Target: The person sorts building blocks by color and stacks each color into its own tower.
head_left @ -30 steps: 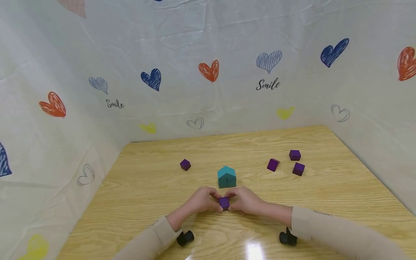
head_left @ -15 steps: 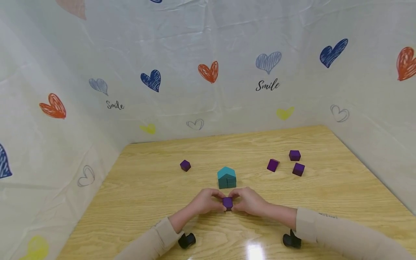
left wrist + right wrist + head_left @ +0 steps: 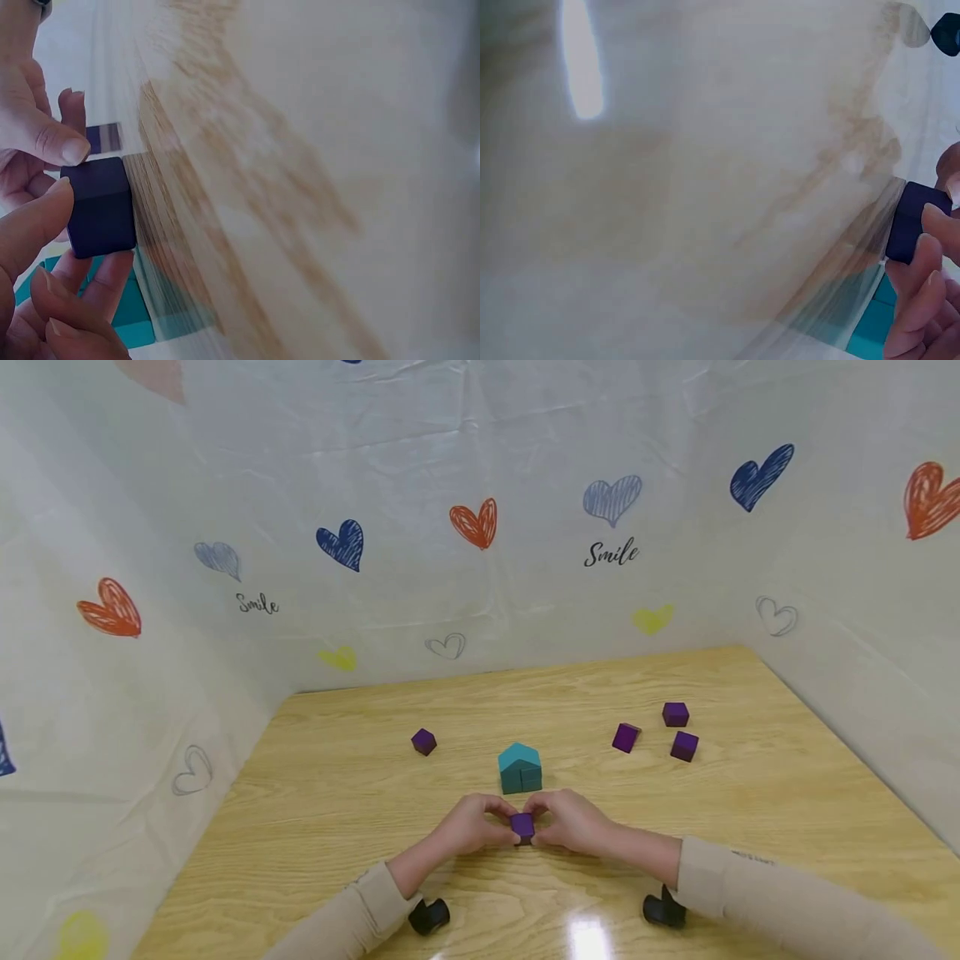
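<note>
A purple cube (image 3: 522, 828) is held between my two hands at the front middle of the table. From the left my left hand (image 3: 468, 827) pinches it with thumb and fingers. On the opposite side my right hand (image 3: 576, 825) does the same, so the fingertips of both nearly meet. In the left wrist view, the purple cube (image 3: 103, 217) shows two smooth faces, with fingers of both hands around it. Just beyond the hands stands a teal house-shaped group of blocks (image 3: 520, 770) with a peaked outline.
One purple cube (image 3: 423, 742) lies at the back left. Three others, a tilted-looking cube (image 3: 626, 737), a rear cube (image 3: 676, 714) and a nearer cube (image 3: 684, 746), lie at the right. A sheet printed with hearts (image 3: 450, 585) surrounds the wooden table (image 3: 337, 793).
Both hands have shifted slightly right with the purple cube, which has turned a little. The head view has moved slightly. The teal blocks and the other cubes stay put.
</note>
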`<act>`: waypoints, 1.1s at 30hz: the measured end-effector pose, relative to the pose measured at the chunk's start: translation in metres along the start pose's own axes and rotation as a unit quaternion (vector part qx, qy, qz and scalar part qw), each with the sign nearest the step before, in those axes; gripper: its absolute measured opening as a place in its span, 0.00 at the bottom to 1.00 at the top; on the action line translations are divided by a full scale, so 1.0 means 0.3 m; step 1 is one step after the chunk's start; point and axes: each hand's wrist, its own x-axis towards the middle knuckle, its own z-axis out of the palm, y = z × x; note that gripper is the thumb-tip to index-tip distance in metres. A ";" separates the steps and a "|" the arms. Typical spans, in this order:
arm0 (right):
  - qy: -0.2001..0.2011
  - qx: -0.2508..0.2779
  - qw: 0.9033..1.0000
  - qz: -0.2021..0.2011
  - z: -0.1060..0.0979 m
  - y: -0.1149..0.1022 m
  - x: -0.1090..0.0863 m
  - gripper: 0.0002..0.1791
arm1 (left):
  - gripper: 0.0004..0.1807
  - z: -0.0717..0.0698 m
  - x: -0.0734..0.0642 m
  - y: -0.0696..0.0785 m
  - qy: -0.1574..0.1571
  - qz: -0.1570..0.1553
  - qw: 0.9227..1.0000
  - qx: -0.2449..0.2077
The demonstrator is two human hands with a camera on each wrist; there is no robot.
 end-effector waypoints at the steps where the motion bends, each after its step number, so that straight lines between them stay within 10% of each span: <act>1: -0.006 -0.003 1.000 0.002 -0.003 -0.003 0.000 0.16 | 0.13 0.000 0.001 -0.001 0.000 0.001 1.000 0.003; 11: -0.028 -0.073 0.995 0.057 -0.215 -0.004 -0.050 0.17 | 0.14 -0.005 -0.002 0.016 -0.005 -0.012 1.000 0.008; 21: 0.075 -0.179 0.975 0.105 -0.526 0.281 -0.135 0.22 | 0.14 0.001 0.000 0.016 -0.006 -0.017 1.000 0.014; 33: 0.071 -0.139 0.977 0.147 -0.566 0.471 -0.194 0.29 | 0.14 0.000 -0.001 0.023 -0.004 -0.022 1.000 0.018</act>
